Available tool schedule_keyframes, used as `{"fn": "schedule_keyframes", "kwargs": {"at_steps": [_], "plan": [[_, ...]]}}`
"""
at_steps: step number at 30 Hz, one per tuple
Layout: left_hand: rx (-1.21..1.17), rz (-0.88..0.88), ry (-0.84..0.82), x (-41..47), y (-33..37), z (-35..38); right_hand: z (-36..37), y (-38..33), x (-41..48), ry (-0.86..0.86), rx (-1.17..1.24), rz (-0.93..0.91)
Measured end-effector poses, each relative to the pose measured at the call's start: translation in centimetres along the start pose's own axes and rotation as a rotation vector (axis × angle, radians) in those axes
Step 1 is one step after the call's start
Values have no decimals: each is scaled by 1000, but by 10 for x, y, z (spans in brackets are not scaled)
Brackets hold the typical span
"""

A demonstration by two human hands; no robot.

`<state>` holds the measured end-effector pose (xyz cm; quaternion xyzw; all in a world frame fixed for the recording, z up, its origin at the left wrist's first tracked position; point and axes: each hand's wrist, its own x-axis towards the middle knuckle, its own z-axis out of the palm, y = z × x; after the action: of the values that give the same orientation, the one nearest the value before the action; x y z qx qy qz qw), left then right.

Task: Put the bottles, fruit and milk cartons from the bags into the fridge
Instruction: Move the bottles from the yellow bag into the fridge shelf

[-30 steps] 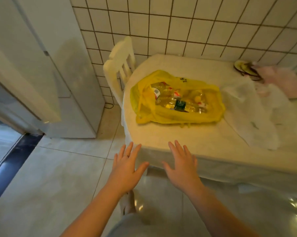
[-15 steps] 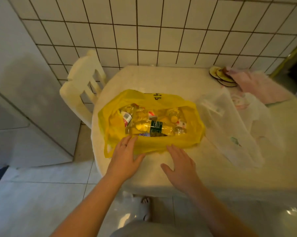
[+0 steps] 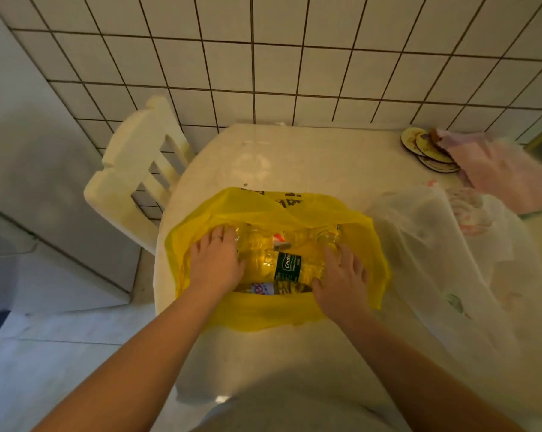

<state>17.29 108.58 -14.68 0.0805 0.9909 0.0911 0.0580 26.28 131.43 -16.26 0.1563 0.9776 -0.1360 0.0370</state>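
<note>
A yellow plastic bag lies open on the white table, with several clear plastic bottles lying in it. One bottle with a dark green label lies crosswise in the middle, and another with a red and blue label lies nearer me. Both my hands are inside the bag. My left hand rests on the bottles at the left end. My right hand rests on the bottles at the right end. A white translucent bag lies to the right, its contents blurred.
The fridge stands at the left, with a white chair between it and the table. Round coasters and a pink cloth lie at the table's back right. A tiled wall runs behind.
I have stepped closer to the table. Both hands moved forward from the bag's near edge into the bag and now lie on the bottles.
</note>
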Motion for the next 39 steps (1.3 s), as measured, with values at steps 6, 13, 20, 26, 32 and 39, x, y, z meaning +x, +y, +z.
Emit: {"fn": "schedule_keyframes", "kwargs": {"at_steps": [6, 13, 20, 26, 32, 39], "plan": [[114, -72, -47, 30, 3, 9, 2, 5, 42, -3, 158, 28], [168, -64, -66, 43, 7, 21, 8, 10, 76, 49, 296, 18], [162, 45, -53, 26, 6, 17, 4, 27, 73, 180, 400, -15], [33, 111, 65, 3, 12, 8, -22, 35, 80, 325, 473, -4], [-98, 142, 176, -16, 18, -6, -71, 31, 70, 549, 591, -151], [-426, 131, 264, -39, 25, -30, -107, 18, 48, 621, 696, -311]]}}
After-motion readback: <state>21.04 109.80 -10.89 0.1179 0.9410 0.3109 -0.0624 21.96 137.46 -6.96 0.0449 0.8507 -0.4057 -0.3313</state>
